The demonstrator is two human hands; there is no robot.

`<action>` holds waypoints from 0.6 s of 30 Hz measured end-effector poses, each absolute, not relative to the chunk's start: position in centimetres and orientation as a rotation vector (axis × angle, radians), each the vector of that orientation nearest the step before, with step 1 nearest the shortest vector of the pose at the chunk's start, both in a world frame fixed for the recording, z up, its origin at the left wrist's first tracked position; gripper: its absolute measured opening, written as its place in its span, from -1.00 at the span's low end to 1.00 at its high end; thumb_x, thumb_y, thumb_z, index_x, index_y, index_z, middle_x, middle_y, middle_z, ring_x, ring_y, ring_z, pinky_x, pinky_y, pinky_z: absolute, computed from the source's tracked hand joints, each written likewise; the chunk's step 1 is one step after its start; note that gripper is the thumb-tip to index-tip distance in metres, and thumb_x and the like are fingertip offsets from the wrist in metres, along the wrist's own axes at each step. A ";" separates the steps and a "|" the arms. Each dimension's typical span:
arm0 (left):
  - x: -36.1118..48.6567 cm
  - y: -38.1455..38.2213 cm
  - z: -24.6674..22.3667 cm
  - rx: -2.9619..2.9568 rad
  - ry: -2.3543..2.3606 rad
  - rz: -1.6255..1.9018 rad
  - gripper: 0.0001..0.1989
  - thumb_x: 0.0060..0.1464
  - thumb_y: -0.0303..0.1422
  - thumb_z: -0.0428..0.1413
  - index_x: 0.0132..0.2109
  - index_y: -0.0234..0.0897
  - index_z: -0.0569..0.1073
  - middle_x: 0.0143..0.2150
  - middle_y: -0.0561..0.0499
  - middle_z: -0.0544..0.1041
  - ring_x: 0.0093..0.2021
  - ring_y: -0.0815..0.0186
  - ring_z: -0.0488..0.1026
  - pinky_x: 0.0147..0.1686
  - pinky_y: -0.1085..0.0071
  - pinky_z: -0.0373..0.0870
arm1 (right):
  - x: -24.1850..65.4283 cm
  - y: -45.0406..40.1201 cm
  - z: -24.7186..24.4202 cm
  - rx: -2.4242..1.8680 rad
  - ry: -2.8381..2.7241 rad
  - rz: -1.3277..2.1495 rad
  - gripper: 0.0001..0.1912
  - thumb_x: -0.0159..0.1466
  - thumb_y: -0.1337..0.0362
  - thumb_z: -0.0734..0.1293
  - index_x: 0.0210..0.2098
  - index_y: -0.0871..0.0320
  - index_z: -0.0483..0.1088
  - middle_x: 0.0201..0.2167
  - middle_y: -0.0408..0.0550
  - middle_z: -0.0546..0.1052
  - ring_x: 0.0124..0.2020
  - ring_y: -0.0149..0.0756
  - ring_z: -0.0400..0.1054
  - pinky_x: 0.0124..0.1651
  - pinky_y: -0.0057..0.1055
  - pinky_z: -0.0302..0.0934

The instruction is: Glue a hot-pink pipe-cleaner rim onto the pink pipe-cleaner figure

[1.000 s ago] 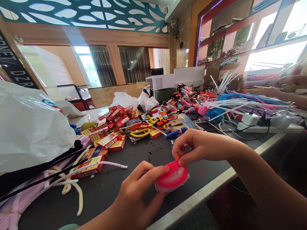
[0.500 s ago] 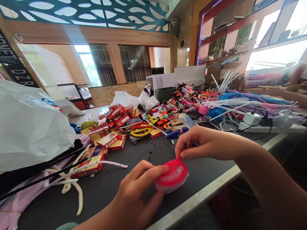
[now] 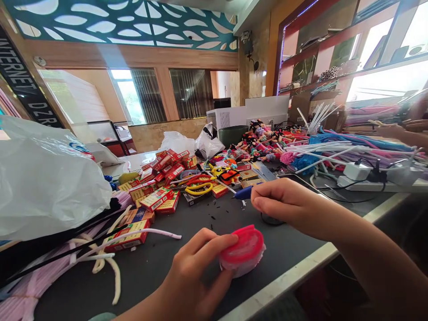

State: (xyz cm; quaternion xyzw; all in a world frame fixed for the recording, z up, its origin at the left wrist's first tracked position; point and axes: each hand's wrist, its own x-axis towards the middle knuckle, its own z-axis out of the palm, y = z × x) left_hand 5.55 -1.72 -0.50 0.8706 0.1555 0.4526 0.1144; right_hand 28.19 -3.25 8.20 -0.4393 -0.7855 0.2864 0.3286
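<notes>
My left hand [image 3: 200, 263] grips a small round piece [image 3: 242, 249] with a bright pink-red top rim and a whitish, see-through, film-like side. The thumb is underneath and the index finger rests on the rim. Just above it, my right hand [image 3: 284, 203] is closed with the fingertips pressed together, apart from the round piece. Whatever those fingers hold is hidden. Directly behind them is a blue glue gun [image 3: 243, 193], its nozzle pointing left and its body covered by my hand. Small dark scraps [image 3: 213, 217] lie on the grey tabletop [image 3: 160, 267].
Red and yellow small boxes [image 3: 160, 198] are heaped ahead, near yellow-handled pliers [image 3: 199, 188]. A white plastic bag [image 3: 50, 178] and pink fuzzy stems [image 3: 25, 290] occupy the left. Small dolls [image 3: 264, 138], more stems [image 3: 344, 147] and a power strip [image 3: 377, 183] fill the right. Another person's hand [image 3: 391, 131] shows there.
My right hand has left the rim of the round piece and moved up, in front of the glue gun. My left hand keeps its grip. The view has shifted slightly.
</notes>
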 end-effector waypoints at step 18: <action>5.5 -2.0 -0.6 2.510 0.469 1.309 -0.63 0.15 -0.55 0.04 0.09 -0.19 0.39 -0.21 0.00 0.46 -0.28 0.36 0.43 -0.23 0.52 0.41 | 28.8 -3.4 8.5 -1.180 -1.688 0.754 -0.78 0.09 0.03 0.39 -0.56 -0.01 0.49 -0.57 -0.14 0.39 -0.54 -0.33 0.20 -0.49 -0.32 0.04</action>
